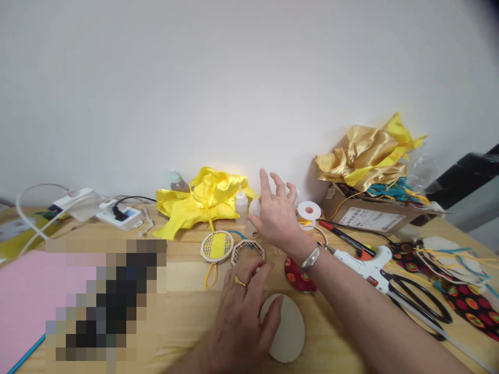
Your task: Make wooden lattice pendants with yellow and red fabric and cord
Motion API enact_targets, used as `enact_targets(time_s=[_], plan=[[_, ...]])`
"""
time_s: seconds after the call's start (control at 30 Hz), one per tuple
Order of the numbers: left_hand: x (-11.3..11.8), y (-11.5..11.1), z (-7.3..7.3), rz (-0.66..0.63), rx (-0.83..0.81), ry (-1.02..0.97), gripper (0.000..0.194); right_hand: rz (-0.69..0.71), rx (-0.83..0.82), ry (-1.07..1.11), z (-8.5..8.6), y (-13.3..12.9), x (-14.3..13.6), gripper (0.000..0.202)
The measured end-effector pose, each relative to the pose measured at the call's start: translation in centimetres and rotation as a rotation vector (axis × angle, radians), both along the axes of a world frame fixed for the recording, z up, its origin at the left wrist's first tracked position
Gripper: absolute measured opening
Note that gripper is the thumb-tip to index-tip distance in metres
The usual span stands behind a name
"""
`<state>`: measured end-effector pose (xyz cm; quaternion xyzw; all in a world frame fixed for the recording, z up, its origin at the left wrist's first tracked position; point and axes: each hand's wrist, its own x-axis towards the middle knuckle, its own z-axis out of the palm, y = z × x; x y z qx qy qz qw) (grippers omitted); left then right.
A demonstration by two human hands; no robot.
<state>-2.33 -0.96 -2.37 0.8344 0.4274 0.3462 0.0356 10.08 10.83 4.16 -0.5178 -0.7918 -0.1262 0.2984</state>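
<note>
My right hand [276, 213] is stretched out with fingers apart, in front of the small translucent squeeze bottles [241, 203]; nothing shows in its grasp. Lower down, my left hand [244, 301] has its fingers extended, and its thumb lies over a cream oval disc [290, 332] on the table. Just beyond its fingertips sits an octagonal lattice frame [237, 252], partly covered by the hand. To the left of that is a round lattice frame [217, 245] backed with yellow cloth, with a yellow cord loop. A red patterned fabric piece [300, 275] lies partly behind my right wrist.
Yellow satin [206, 202] is heaped by the wall. At right are a glue gun [366, 267], black-handled scissors [421, 298], a soldering-iron-like tool [343, 239], a white spool [309, 210] and a cardboard box [351, 210] of fabric. Power strips [119, 214] and a pink sheet [42, 291] are left.
</note>
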Motion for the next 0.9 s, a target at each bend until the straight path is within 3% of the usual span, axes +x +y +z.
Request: enact_targets(time_s=[0.3, 0.5, 0.63, 0.73, 0.8, 0.9], plan=[[0.1, 0.0, 0.1, 0.002, -0.012, -0.035, 0.052, 0.022, -0.003, 0.054, 0.2, -0.2, -0.3, 0.085], [0.3, 0.6, 0.5, 0.235, -0.017, -0.313, 0.078, 0.039, 0.048, 0.171, 4.4, -3.8, 0.8, 0.079], [-0.2, 0.4, 0.6, 0.146, -0.172, -0.395, 0.091, 0.142, -0.071, 0.268, 6.2, -8.1, 2.4, 0.081], [-0.3, -0.2, 1.2, -0.038, -0.318, -0.402, 0.076, 0.173, -0.167, 0.297, 5.5, -10.5, 3.5, 0.080], [-0.2, -0.5, 1.8, -0.181, -0.487, -0.363, 0.044, 0.176, -0.186, 0.265, 4.7, -11.4, 4.3, 0.082], [0.2, -0.9, 2.4, -0.195, -0.556, -0.333, 0.020, 0.164, -0.008, 0.134, 3.5, -12.2, 5.7, 0.081]])
